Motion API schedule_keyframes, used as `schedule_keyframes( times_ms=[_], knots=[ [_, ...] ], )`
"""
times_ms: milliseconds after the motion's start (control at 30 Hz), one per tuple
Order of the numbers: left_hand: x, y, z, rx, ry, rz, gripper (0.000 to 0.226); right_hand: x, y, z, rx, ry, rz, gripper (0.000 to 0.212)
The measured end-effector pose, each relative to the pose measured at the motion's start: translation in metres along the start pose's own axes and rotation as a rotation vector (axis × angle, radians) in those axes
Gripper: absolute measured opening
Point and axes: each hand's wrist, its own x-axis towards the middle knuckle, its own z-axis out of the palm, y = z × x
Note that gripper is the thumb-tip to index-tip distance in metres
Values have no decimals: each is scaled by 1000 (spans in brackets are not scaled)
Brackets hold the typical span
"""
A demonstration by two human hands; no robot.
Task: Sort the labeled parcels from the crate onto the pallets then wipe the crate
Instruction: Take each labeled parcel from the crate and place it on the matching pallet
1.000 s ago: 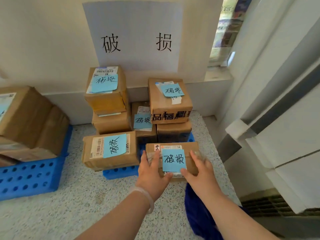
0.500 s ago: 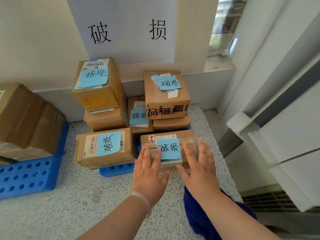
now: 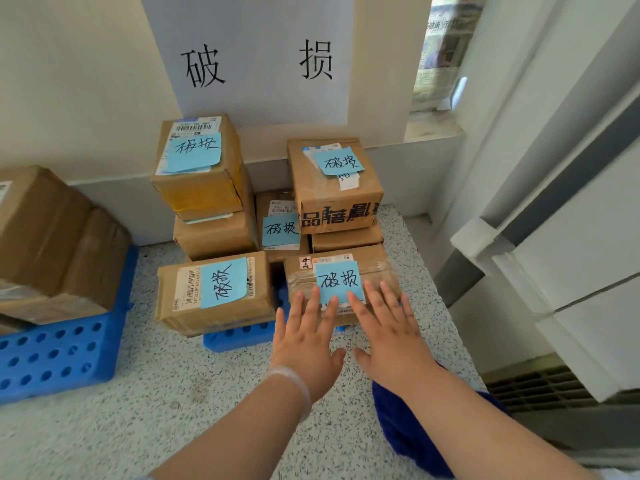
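Most of the view is being taken up by speckled floor [image 3: 173, 393]. A big white sign [image 3: 252, 57] marked 破损 is being displayed on the wall behind.

The left pallet [image 3: 59, 355], blue with round holes, is being loaded down by large brown boxes [image 3: 52, 244]. The middle pallet [image 3: 242, 336], right under the sign, is being used for the parcel stack [image 3: 214, 188]. It's several cardboard boxes, most being tagged with blue sticky notes reading 破损.

The front-right parcel [image 3: 377, 268] is being rested flat at that pallet's near right corner, just beside the wider parcel [image 3: 166, 292] on its left. Its blue note [image 3: 339, 280] is facing up.

A dark blue cloth [image 3: 408, 427] is being seen bunched under the right forearm.

The left hand [image 3: 304, 337] and right hand [image 3: 391, 334] are being held flat at the front-right parcel's near edge. The fingers are being kept straight and spread apart, and nothing is being gripped. The edge is being overlapped by the fingertips, but whether they touch it can't be told.

A clear band [image 3: 294, 379] is being worn on the left wrist.
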Motion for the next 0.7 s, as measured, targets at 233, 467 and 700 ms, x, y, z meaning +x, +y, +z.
schedule_keyframes(
  times_ms=[233, 467, 700],
  knots=[
    [-39, -2, -24, -7, 25, 118, 84, -67, -35, -25, 45, 16, 140, 94],
    [-98, 32, -35, -21, 114, 450, 87, -171, -78, -30, 88, 124, 418, 99],
    [-172, 97, -11, -30, 27, 819, 84, -310, -104, -21, 123, 302, 750, 91]
  ],
)
